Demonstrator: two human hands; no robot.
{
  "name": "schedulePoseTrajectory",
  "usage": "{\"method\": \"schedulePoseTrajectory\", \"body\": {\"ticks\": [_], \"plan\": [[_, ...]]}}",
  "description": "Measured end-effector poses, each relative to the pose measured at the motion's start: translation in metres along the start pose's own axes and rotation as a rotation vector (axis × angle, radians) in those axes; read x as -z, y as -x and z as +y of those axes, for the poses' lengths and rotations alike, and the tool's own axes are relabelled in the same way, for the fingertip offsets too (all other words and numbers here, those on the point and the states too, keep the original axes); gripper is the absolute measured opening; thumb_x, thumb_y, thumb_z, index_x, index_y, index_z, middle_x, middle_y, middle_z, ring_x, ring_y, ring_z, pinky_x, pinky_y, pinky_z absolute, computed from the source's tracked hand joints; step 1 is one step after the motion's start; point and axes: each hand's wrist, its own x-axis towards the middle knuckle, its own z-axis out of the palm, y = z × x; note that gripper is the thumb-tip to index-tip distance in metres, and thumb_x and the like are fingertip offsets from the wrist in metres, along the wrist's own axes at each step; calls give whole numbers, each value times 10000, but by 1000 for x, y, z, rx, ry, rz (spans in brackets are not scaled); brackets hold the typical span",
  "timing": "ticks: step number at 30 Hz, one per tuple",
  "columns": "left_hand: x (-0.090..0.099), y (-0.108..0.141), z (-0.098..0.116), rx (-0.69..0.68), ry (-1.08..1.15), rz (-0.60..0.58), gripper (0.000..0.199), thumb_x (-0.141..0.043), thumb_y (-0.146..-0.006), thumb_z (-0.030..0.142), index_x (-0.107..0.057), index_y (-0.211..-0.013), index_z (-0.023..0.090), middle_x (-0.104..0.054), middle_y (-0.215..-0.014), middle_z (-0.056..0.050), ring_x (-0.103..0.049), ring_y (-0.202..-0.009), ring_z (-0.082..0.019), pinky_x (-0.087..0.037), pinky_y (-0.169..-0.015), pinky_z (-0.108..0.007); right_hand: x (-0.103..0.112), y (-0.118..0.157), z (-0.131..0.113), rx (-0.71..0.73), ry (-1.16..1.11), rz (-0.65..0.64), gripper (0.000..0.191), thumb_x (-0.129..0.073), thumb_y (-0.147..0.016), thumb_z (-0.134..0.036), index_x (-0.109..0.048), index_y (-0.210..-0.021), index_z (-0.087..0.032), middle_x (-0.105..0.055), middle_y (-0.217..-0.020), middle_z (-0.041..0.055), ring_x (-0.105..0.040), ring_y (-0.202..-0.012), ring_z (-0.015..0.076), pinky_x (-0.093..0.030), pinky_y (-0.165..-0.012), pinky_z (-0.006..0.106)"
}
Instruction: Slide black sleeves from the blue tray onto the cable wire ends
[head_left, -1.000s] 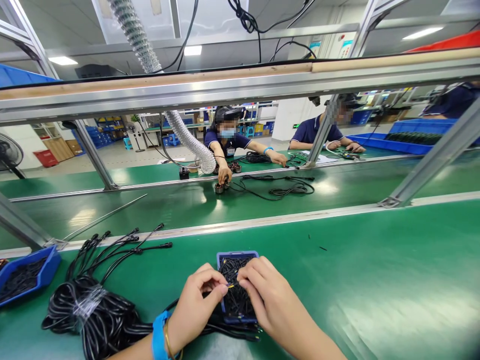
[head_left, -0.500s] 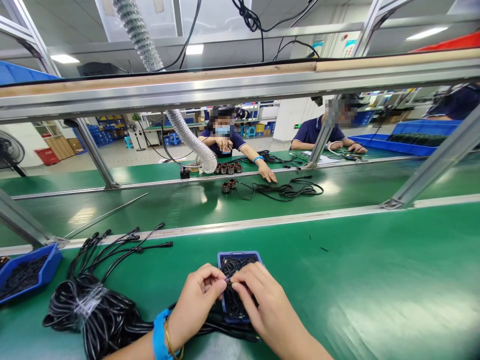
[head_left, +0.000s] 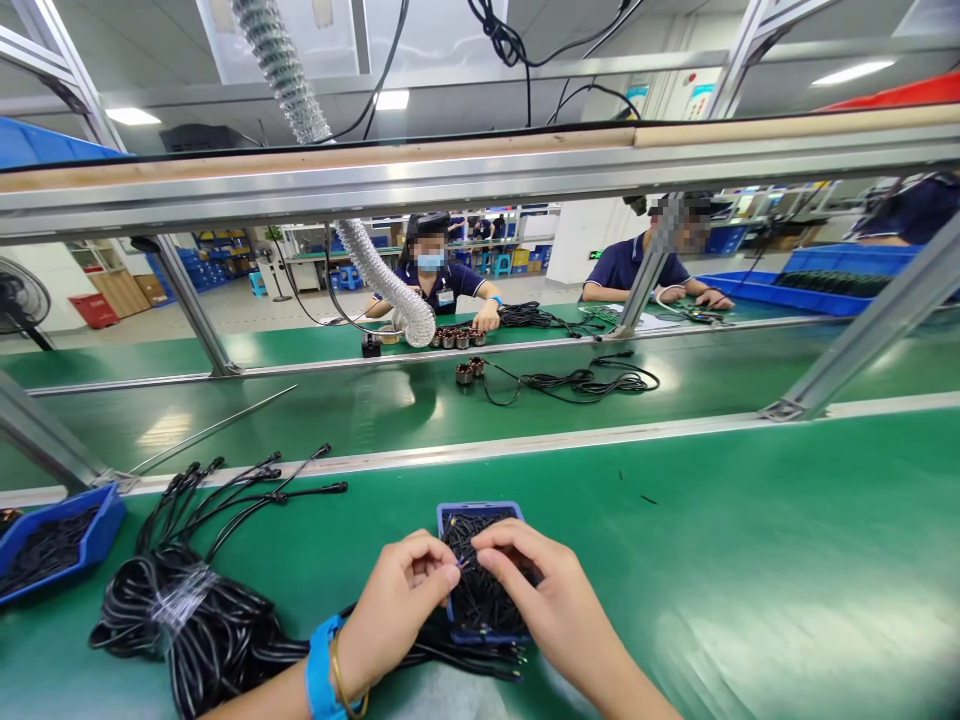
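My left hand point(head_left: 409, 595), with a blue strap on its wrist, pinches a wire end point(head_left: 463, 564) whose thin coloured strands stick out past the fingertips. My right hand point(head_left: 541, 590) is just to the right, thumb and forefinger closed together; anything between them is too small to make out. Both hands are over a small blue bin point(head_left: 480, 507) full of short black tubes point(head_left: 487, 605). Below and left lies a thick bundle of black cables point(head_left: 217, 620), tied with clear wrap, its bare ends passing under my left wrist towards the bin.
Another blue bin point(head_left: 105, 515) with black pieces stands at the left edge. Cable connectors point(head_left: 322, 488) fan out behind the bundle. A metal frame rail point(head_left: 420, 455) crosses the green bench. Beyond it lie copper coils point(head_left: 466, 372) and loose cable point(head_left: 585, 382); two co-workers sit opposite.
My right hand has drawn slightly right, away from my left fingertips, opening a small gap. Across the bench, a co-worker's outstretched arm has pulled back, and the coils and loose cable have shifted right.
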Motion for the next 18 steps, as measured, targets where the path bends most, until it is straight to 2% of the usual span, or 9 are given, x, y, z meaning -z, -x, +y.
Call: {"method": "schedulePoseTrajectory", "body": {"ticks": [9, 13, 16, 18], "plan": [[0, -1, -1, -16, -2, 3, 234, -659, -799, 379, -655, -782, 145, -518, -732, 5, -465, -648, -121, -369, -607, -247, -3, 1, 3, -33, -9, -97, 123, -595, -873, -244, -715, -856, -227, -711, -826, 7, -640, -767, 164, -499, -719, 275], [-1, -1, 1, 14, 21, -4, 253, -665, -789, 402, -644, -773, 150, -504, -670, 23, -455, -614, -115, -354, -581, -240, -1, -2, 10, -106, -27, -33, 101, -677, -819, -302, -730, -793, -220, -702, -736, 2, -620, -643, 153, -492, -593, 252], [-2, 0, 3, 61, 45, 4, 232, -653, -784, 385, -595, -752, 163, -475, -601, 46, -431, -573, -108, -335, -554, -232, 4, -6, 16, -18, 50, 48, 179, -689, -817, -372, -748, -715, -238, -682, -799, 37, -627, -755, 190, -515, -640, 290], [-2, 0, 3, 65, 52, 7, 205, -639, -777, 358, -574, -739, 168, -470, -586, 50, -418, -564, -105, -331, -551, -229, 6, -7, 17, 30, 91, 98, 176, -689, -821, -396, -774, -737, -266, -662, -779, 43, -622, -775, 201, -530, -678, 320]]}}
